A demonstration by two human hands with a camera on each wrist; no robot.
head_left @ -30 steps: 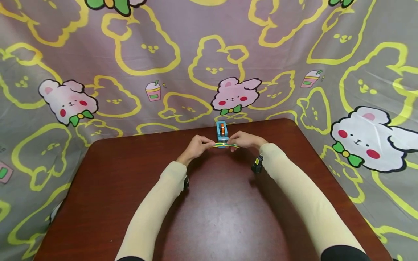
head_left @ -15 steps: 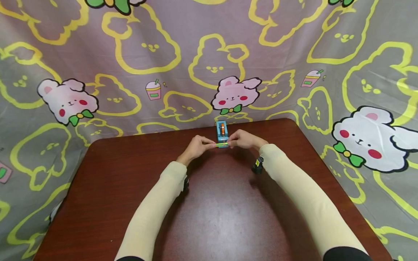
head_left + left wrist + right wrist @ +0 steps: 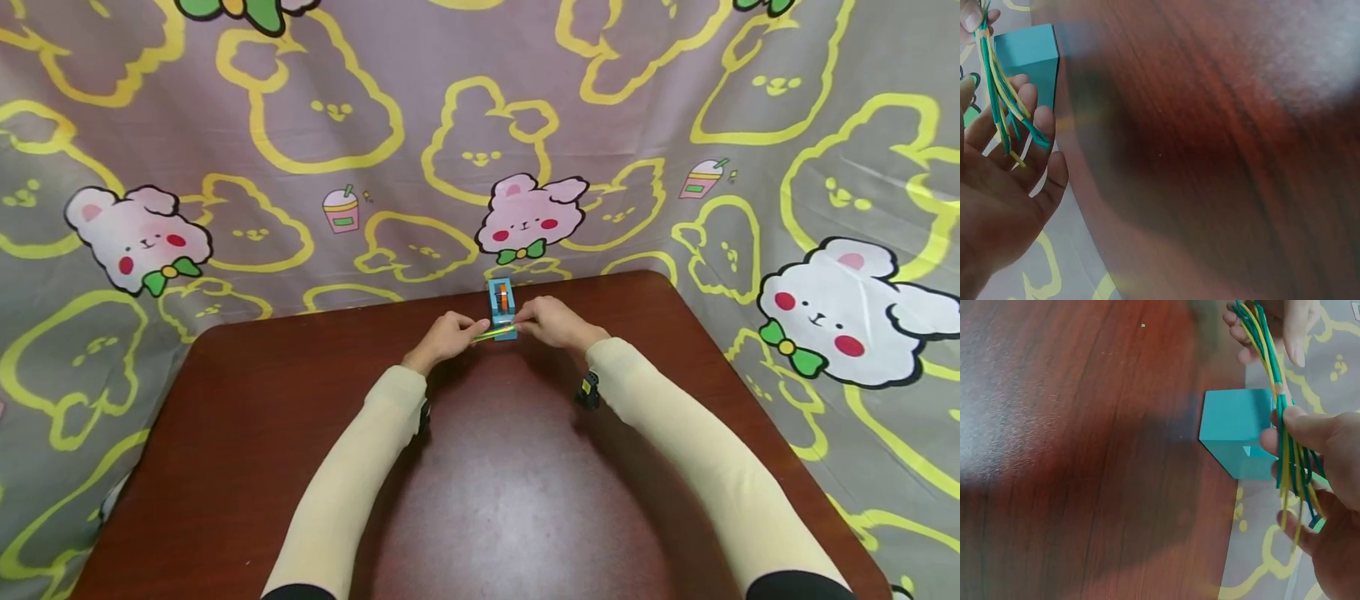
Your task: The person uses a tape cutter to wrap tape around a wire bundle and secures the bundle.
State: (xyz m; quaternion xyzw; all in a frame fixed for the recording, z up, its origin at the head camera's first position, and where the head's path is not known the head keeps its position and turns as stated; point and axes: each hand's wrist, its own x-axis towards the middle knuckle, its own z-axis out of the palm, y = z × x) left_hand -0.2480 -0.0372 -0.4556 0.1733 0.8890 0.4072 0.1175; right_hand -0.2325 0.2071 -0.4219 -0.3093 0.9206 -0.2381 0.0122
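A thin bundle of green and yellow wires (image 3: 491,334) spans both hands, with a pale band (image 3: 1280,389) around its middle. My right hand (image 3: 551,321) pinches it beside this band between thumb and fingertips; loose wire ends fan past its palm. My left hand (image 3: 1013,165) has relaxed, parted fingers touching the other ends, its thumb standing off them in the left wrist view. Just behind the bundle stands a blue tape dispenser (image 3: 1235,415) with an orange roll (image 3: 503,298) inside.
The dark red-brown table (image 3: 480,467) has rounded far corners. A patterned curtain (image 3: 420,167) hangs close behind it and along the sides. The dispenser sits near the far edge. Dark wrist-worn cameras (image 3: 589,389) hang under the sleeves.
The bundle has gone from level to slanted, its left end lower and showing below the left fingertips. The wire ends seen earlier past the right fingers are hidden now. The head view has shifted slightly.
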